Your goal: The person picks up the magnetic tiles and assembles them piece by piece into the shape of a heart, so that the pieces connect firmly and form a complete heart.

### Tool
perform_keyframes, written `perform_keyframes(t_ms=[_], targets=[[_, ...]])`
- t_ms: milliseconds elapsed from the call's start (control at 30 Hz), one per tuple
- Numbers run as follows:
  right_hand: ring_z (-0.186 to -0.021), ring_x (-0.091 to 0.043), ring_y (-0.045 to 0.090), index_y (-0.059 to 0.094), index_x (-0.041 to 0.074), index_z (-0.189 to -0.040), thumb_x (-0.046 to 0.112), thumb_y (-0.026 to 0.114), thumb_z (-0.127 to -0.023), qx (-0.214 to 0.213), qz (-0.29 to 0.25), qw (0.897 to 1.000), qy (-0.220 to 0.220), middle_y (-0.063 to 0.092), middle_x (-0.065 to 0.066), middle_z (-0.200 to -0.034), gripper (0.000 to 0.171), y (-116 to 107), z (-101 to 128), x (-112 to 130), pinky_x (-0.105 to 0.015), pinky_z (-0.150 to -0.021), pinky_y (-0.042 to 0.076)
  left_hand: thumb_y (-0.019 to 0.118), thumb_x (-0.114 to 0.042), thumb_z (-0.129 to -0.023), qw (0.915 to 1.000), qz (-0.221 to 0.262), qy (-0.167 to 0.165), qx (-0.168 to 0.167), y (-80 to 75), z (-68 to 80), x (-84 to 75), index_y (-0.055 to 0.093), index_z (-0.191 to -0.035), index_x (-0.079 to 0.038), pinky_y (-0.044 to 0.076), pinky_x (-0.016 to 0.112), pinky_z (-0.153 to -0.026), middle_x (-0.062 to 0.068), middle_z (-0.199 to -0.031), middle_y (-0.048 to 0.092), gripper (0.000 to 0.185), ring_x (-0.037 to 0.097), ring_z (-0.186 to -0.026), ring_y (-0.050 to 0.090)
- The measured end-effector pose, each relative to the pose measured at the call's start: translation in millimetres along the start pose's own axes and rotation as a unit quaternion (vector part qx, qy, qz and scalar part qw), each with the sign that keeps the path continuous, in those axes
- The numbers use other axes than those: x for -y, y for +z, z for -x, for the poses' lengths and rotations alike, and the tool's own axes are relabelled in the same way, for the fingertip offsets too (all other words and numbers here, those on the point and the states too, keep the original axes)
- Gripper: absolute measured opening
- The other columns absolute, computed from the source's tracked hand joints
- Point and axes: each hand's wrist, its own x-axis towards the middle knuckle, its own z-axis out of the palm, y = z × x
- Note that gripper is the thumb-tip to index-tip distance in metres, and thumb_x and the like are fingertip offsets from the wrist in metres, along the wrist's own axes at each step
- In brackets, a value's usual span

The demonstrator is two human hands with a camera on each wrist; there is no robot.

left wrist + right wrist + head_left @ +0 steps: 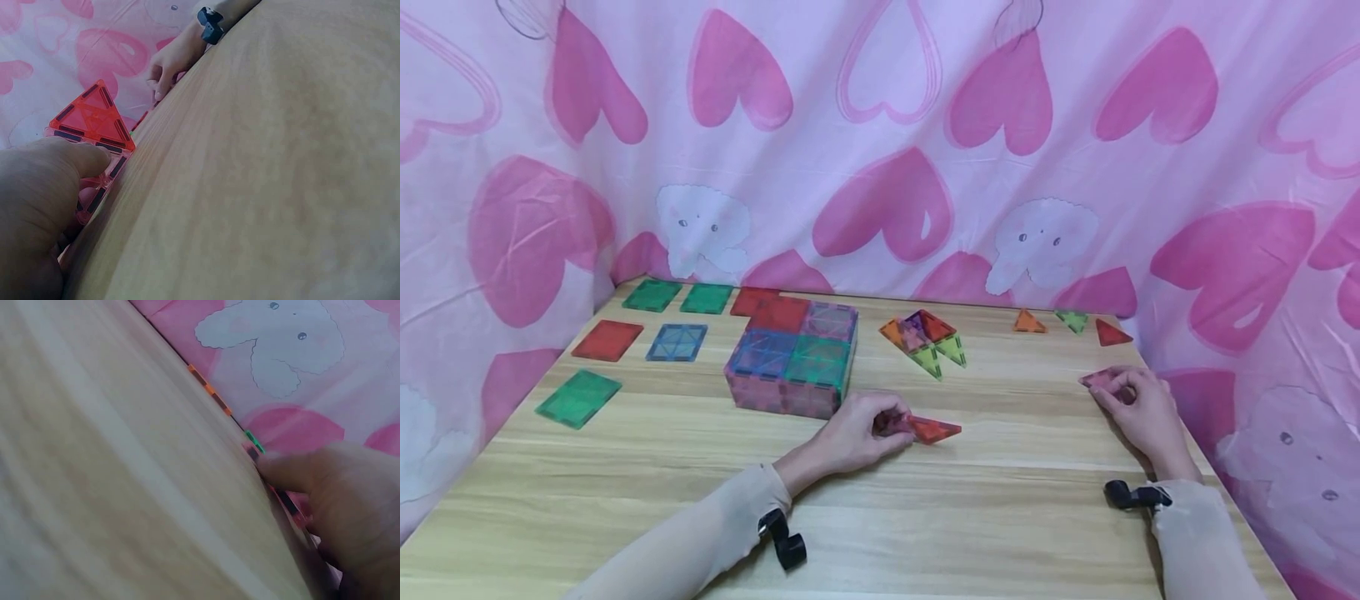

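Note:
My left hand rests on the wooden table and pinches a red triangular magnetic tile, seen close in the left wrist view as a red triangle under my thumb. My right hand lies near the table's right edge, fingers curled on a pink triangular tile. In the right wrist view my fingers press that tile's edge against the table. A box of coloured square tiles stands just left of my left hand.
Flat red, blue and green square tiles lie at the left. A cluster of triangle tiles sits mid-table; orange, green and red triangles lie at the far right. A pink heart-print cloth walls the table.

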Motion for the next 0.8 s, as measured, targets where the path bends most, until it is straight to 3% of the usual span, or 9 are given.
perform_keyframes(t_ms=[100, 167, 267, 333, 500, 633, 800], targets=[[-0.105, -0.020, 0.054, 0.074, 0.003, -0.107, 0.014, 0.088, -0.098, 0.010, -0.024, 0.999, 0.019, 0.060, -0.019, -0.127, 0.020, -1.8, 2.5, 3.7, -0.024, -0.087, 0.039, 0.088, -0.018, -0.098, 1.0000, -0.002, 0.001, -0.001, 0.5, 0.0, 0.4, 0.073, -0.100, -0.022, 0.052, 0.023, -0.070, -0.013, -0.089, 0.068, 0.016, 0.005, -0.080, 0.061], [-0.095, -0.007, 0.055, 0.070, 0.001, -0.127, 0.008, 0.088, -0.096, 0.014, -0.051, 0.998, 0.025, 0.053, -0.016, -0.127, 0.036, -2.3, 4.0, 6.2, -0.012, -0.079, 0.041, 0.088, -0.018, -0.098, 1.0000, -0.004, 0.001, -0.001, 0.6, 0.0, 0.5, 0.073, -0.100, -0.023, 0.052, 0.023, -0.070, -0.013, -0.089, 0.068, 0.016, 0.005, -0.080, 0.061], [-0.089, 0.005, 0.061, 0.051, 0.002, -0.156, -0.005, 0.085, -0.094, 0.025, -0.107, 0.994, 0.016, 0.053, -0.017, -0.130, 0.071, -0.9, 5.2, 10.6, -0.006, -0.077, 0.048, 0.089, -0.018, -0.098, 1.0000, -0.003, 0.000, -0.002, 0.3, 0.1, 0.2, 0.073, -0.100, -0.023, 0.052, 0.023, -0.070, -0.013, -0.089, 0.068, 0.017, 0.005, -0.080, 0.061], [-0.091, 0.007, 0.067, 0.044, 0.000, -0.161, -0.011, 0.083, -0.093, 0.035, -0.141, 0.989, -0.001, 0.061, -0.021, -0.130, 0.079, 1.9, 5.3, 13.8, -0.006, -0.079, 0.052, 0.089, -0.018, -0.098, 1.0000, -0.003, 0.001, -0.002, 0.3, 0.2, 0.0, 0.073, -0.100, -0.023, 0.052, 0.023, -0.070, -0.013, -0.089, 0.068, 0.017, 0.004, -0.080, 0.061], [-0.096, 0.003, 0.075, 0.060, -0.005, -0.144, -0.008, 0.080, -0.098, 0.060, -0.194, 0.979, -0.030, 0.079, -0.022, -0.113, 0.051, 10.3, 7.3, 27.9, -0.009, -0.082, 0.054, 0.088, -0.018, -0.098, 1.0000, -0.001, 0.002, 0.000, 1.3, 0.0, 0.3, 0.073, -0.101, -0.022, 0.052, 0.022, -0.070, -0.013, -0.090, 0.068, 0.016, 0.004, -0.080, 0.061], [-0.098, -0.005, 0.077, 0.066, -0.005, -0.134, -0.008, 0.080, -0.098, 0.096, -0.230, 0.967, -0.046, 0.081, -0.022, -0.112, 0.038, 21.9, 9.3, 46.8, -0.014, -0.083, 0.057, 0.088, -0.017, -0.098, 1.0000, 0.002, 0.002, -0.001, 0.9, -0.1, 0.0, 0.073, -0.101, -0.021, 0.053, 0.023, -0.070, -0.012, -0.090, 0.069, 0.016, 0.005, -0.080, 0.062], [-0.099, -0.013, 0.075, 0.077, 0.011, -0.119, 0.006, 0.083, -0.100, 0.160, -0.221, 0.960, -0.062, 0.083, -0.006, -0.113, 0.020, 40.3, 15.4, 82.5, -0.020, -0.084, 0.057, 0.088, -0.017, -0.098, 1.0000, 0.002, 0.002, -0.002, 0.0, -0.1, 0.3, 0.072, -0.100, -0.021, 0.053, 0.023, -0.070, -0.012, -0.090, 0.069, 0.016, 0.005, -0.081, 0.062]])
